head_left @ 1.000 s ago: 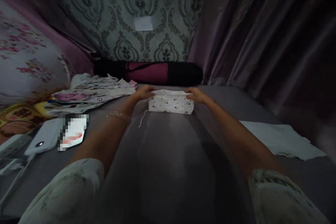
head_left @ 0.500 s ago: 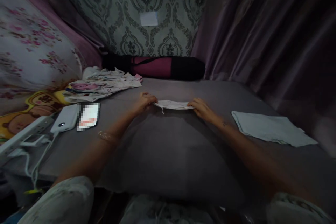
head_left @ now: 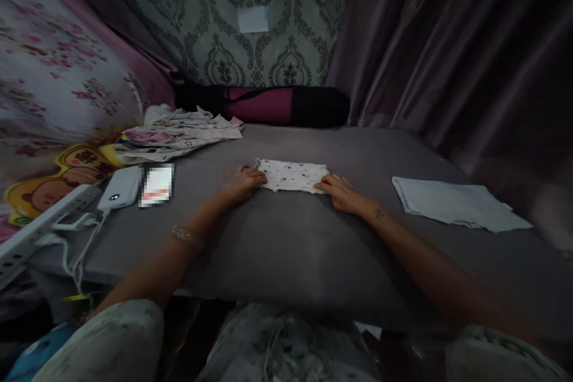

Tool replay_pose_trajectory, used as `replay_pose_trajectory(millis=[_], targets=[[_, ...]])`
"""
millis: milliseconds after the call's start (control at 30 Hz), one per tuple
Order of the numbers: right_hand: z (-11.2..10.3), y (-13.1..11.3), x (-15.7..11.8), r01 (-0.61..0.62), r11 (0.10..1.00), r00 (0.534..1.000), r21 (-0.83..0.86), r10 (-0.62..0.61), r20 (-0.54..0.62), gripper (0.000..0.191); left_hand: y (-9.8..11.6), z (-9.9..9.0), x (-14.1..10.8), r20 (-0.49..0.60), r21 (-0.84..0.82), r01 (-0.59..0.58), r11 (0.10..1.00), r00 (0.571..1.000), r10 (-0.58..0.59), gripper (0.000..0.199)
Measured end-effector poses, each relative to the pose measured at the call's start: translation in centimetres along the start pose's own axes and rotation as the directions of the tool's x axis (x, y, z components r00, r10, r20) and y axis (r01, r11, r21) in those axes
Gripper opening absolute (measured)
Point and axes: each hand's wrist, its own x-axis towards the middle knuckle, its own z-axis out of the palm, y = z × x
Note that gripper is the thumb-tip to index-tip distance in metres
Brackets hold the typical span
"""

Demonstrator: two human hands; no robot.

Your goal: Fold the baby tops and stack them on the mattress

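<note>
A folded white cloth (head_left: 293,175) with a small scattered print lies flat on the grey bed-like surface (head_left: 286,239) in front of me. A thin white string loops out at its far left corner. My left hand (head_left: 247,182) is closed at the cloth's left side, fingers on the near left corner. At the near right corner, my right hand (head_left: 339,191) pinches the edge between thumb and fingers. The cloth's underside and the fingertips beneath it are hidden.
To the left lie a clothes pile (head_left: 179,134), a white power bank (head_left: 120,187), a blurred-out card-like item (head_left: 156,185) and a power strip (head_left: 49,224). A pale folded cloth (head_left: 456,204) lies right. Along the back wall rests a black and maroon roll (head_left: 264,105).
The cloth was held up edge-on between both hands; now it lies flat with its printed face showing. My hands have come down slightly, and the view has tilted a little.
</note>
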Motion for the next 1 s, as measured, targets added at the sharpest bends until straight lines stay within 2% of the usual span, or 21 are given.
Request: replay_pose_trajectory(millis=[100,200,267,367,467,567,700,900,1000], targets=[[-0.2,-0.3,0.0,-0.053,0.998,0.998,0.034,0.052,0.022,0.060,0.0,-0.2,0.0,0.045,-0.031,0.048,0.998,0.998,-0.047,0.051],[-0.6,-1.1,1.0,-0.149,0.988,0.989,0.040,0.149,-0.001,0.048,1.0,-0.9,1.0,0.053,-0.069,0.169,0.983,0.985,-0.165,0.044],[-0.7,-1.9,2.3,-0.210,0.976,0.975,0.052,0.213,-0.064,0.041,2.2,-1.2,2.2,-0.001,-0.089,0.254,0.963,0.967,-0.255,0.040],[-0.4,-3.4,4.8,-0.262,0.961,0.949,0.088,0.273,-0.157,0.043,4.4,-1.2,4.5,-0.063,-0.098,0.303,0.948,0.949,-0.310,0.041],[0.3,-4.8,7.2,-0.300,0.949,0.934,0.093,0.312,-0.176,0.047,6.5,-0.8,6.4,-0.048,-0.077,0.326,0.942,0.943,-0.331,0.045],[0.8,-5.6,8.9,-0.321,0.943,0.934,0.086,0.330,-0.139,0.053,7.8,-0.4,7.7,-0.001,-0.055,0.359,0.932,0.933,-0.360,0.050],[1.0,-5.6,9.8,-0.333,0.939,0.935,0.087,0.340,-0.097,0.056,7.9,0.2,8.3,0.029,-0.036,0.369,0.929,0.929,-0.368,0.052],[2.2,-5.2,9.9,-0.352,0.930,0.931,0.103,0.359,-0.058,0.057,6.9,2.1,8.2,-0.003,-0.024,0.351,0.936,0.936,-0.351,0.051],[3.2,-5.0,9.9,-0.353,0.928,0.934,0.116,0.357,-0.019,0.056,6.5,2.8,8.1,0.073,-0.043,0.371,0.928,0.927,-0.367,0.053]])
